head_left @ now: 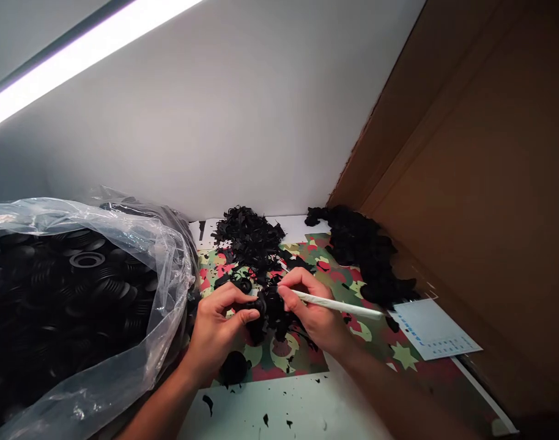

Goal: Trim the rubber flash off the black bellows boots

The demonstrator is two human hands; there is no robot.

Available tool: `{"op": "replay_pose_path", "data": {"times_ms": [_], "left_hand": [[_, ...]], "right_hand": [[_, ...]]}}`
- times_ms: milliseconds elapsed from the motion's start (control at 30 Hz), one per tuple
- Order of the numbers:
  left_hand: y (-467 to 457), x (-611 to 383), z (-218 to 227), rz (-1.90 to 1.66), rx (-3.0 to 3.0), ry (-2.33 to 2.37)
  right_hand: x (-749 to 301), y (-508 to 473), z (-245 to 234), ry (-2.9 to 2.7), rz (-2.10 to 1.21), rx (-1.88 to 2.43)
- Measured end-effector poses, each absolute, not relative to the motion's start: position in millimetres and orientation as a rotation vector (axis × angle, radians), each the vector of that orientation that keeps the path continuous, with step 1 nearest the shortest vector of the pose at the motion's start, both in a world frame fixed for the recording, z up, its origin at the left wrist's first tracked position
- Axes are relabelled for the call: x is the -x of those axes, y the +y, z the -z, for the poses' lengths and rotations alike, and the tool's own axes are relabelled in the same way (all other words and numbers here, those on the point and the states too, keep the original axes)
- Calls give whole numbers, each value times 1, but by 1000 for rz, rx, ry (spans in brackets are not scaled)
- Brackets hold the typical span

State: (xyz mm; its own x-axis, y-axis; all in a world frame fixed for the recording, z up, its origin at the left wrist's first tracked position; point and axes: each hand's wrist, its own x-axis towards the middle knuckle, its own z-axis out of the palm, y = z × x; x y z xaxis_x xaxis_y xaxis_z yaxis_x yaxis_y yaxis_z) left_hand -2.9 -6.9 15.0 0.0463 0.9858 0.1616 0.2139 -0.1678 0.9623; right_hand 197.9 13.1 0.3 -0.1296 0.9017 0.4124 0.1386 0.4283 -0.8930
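My left hand [218, 327] is closed around a small black rubber part [261, 308], pinched between thumb and fingers over the patterned mat [302, 357]. My right hand [309, 308] grips a thin white-handled tool [341, 305] like a pen, its tip hidden at the black part. The handle points to the right. Black rubber trimmings hang under the part and lie below both hands.
A clear plastic bag [82, 305] full of round black rubber parts fills the left. Two heaps of black scraps [249, 235] [366, 256] lie behind the hands. A cardboard wall [481, 183] stands on the right, a light-blue card [433, 330] beside it. A white wall rises behind.
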Motion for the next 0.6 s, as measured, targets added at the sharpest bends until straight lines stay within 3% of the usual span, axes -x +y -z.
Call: {"op": "replay_pose_path", "data": {"times_ms": [233, 600], "left_hand": [[-5, 3, -21, -1157, -1684, 1335], [-6, 5, -20, -1079, -1774, 1325]], "right_hand": [[-198, 5, 1, -1828, -769, 685], [-203, 4, -6, -2003, -694, 663]]}}
